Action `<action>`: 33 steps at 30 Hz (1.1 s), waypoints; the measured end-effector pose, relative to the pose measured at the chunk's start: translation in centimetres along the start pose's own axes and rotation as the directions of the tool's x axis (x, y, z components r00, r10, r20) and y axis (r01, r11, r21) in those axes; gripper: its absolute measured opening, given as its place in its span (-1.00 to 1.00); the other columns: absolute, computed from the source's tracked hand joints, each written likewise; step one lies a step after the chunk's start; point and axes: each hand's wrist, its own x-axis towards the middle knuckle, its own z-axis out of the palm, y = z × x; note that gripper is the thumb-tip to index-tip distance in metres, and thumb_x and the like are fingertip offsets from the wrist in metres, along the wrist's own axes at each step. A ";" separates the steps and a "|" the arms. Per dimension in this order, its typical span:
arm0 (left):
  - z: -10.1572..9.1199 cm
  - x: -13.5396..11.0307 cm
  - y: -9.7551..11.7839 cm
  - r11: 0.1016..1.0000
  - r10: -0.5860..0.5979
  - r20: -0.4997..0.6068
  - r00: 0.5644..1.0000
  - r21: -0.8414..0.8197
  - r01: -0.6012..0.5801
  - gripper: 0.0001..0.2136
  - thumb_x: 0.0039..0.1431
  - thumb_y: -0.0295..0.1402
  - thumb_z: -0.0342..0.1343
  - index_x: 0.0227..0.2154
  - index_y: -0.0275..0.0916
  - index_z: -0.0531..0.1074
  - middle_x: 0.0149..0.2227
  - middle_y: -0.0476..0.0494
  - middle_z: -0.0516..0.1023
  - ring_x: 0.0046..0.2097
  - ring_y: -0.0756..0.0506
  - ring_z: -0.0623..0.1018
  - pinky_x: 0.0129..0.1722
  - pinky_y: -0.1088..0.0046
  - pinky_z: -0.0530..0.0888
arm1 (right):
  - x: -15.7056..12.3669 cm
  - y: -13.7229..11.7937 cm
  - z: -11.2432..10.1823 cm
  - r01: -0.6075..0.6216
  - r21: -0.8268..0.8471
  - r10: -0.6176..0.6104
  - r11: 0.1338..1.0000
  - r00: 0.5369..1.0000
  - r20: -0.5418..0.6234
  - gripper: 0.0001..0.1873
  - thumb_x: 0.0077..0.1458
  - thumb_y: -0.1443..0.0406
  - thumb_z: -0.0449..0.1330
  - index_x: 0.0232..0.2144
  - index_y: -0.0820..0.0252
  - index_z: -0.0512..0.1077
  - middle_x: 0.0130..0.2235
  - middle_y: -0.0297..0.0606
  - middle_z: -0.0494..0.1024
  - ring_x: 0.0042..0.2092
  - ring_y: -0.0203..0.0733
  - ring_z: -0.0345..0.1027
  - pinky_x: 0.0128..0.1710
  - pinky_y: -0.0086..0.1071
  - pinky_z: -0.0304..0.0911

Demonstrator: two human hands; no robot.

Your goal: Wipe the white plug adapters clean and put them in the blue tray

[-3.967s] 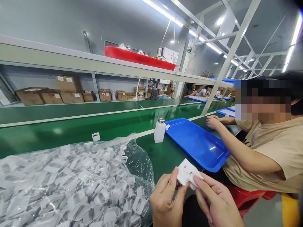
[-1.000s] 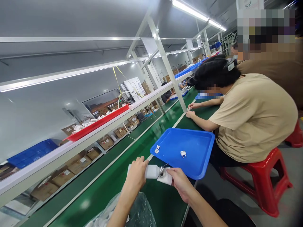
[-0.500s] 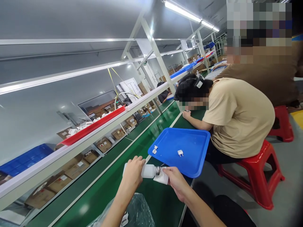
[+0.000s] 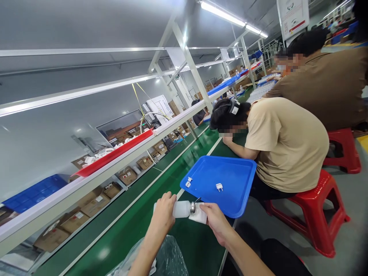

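My left hand (image 4: 163, 210) is wrapped round a white translucent plastic bottle (image 4: 181, 209), tipped on its side with its metal cap pointing right. A white cloth or wipe (image 4: 199, 214) is pinched in my right hand (image 4: 214, 218), against or just beside the bottle's cap; whether they touch I cannot tell. Just beyond my hands lies a blue tray (image 4: 207, 165) holding two small white plug-like parts, one a two-pin plug piece (image 4: 219, 187). Below my left forearm is a clear plastic bag (image 4: 172, 255) with white pieces partly visible.
A green work surface (image 4: 129, 226) runs away along a raised shelf, which carries a red tray (image 4: 115, 153) of white parts. A co-worker in a beige shirt (image 4: 284, 145) sits bent over on a red stool (image 4: 313, 207) beyond the blue tray. Cardboard boxes (image 4: 93, 203) stand behind the shelf.
The bottle and wipe have shifted very slightly right, still in my hands. The co-worker in beige has leaned a little further forward and left.
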 end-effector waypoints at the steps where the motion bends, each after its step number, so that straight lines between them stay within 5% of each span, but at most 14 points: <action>1: 0.6 0.0 0.0 0.999 -0.023 -0.012 1.000 -0.032 0.023 -0.68 -0.10 -0.66 0.19 -0.27 -0.22 0.38 -0.14 -0.19 0.46 -0.08 -0.21 0.49 -0.23 0.34 0.32 | 0.1 -0.1 -0.1 0.008 0.004 -0.008 1.000 1.000 -0.011 -0.70 0.30 0.12 0.23 -0.10 0.24 0.50 -0.11 -0.24 0.58 -0.16 -0.15 0.51 -0.15 -0.19 0.46; 9: 5.1 0.5 1.4 0.933 -0.177 -0.093 0.980 -0.333 0.137 -0.60 -0.23 -0.66 0.24 -0.34 -0.17 0.25 -0.20 -0.06 0.40 -0.16 -0.10 0.50 -0.22 0.43 0.36 | -0.3 -1.9 0.3 0.092 0.109 -0.093 0.990 0.996 0.005 -0.70 0.30 0.11 0.22 -0.14 0.25 0.51 -0.14 -0.26 0.59 -0.16 -0.15 0.52 -0.11 -0.17 0.45; 16: 8.9 2.1 2.1 0.789 -0.367 -0.082 0.927 -0.555 0.263 -0.72 0.00 -0.43 0.37 -0.25 -0.24 0.41 -0.17 -0.08 0.52 -0.11 -0.14 0.54 -0.11 0.31 0.49 | -0.8 -2.1 -0.3 0.052 0.227 -0.047 0.972 0.998 -0.031 -0.77 0.28 0.18 0.25 -0.15 0.25 0.53 -0.12 -0.23 0.64 -0.09 -0.13 0.53 -0.01 -0.13 0.40; 20: 11.3 3.8 2.1 0.618 -0.571 0.020 0.821 -0.647 0.446 -0.71 0.31 -0.24 0.19 0.01 -0.25 0.45 -0.01 -0.17 0.55 -0.07 -0.15 0.58 -0.09 0.17 0.57 | -2.0 -1.3 -1.4 -0.003 0.263 0.024 0.965 0.997 -0.077 -0.76 0.13 0.17 0.36 -0.23 0.23 0.58 -0.25 -0.24 0.69 -0.08 -0.05 0.55 -0.06 -0.25 0.42; 26: 12.9 5.3 2.6 0.383 -0.784 0.122 0.608 -0.677 0.629 -0.65 0.30 -0.22 0.20 0.09 -0.21 0.42 0.09 -0.20 0.51 0.02 -0.20 0.57 -0.04 0.12 0.56 | -3.4 0.5 -2.9 -0.082 0.251 0.107 0.965 0.990 -0.089 -0.63 -0.07 0.11 0.48 -0.25 0.19 0.61 -0.23 -0.25 0.71 -0.01 0.08 0.54 -0.13 -0.24 0.48; 33: 13.4 5.1 4.7 0.348 -0.806 0.144 0.574 -0.668 0.657 -0.62 0.31 -0.22 0.18 0.12 -0.22 0.40 0.13 -0.23 0.48 0.04 -0.22 0.55 -0.01 0.06 0.55 | -5.0 0.9 -3.4 -0.175 0.181 0.196 0.968 0.975 -0.105 -0.60 -0.09 0.11 0.51 -0.21 0.16 0.62 -0.14 -0.25 0.70 0.02 0.03 0.53 -0.14 -0.28 0.52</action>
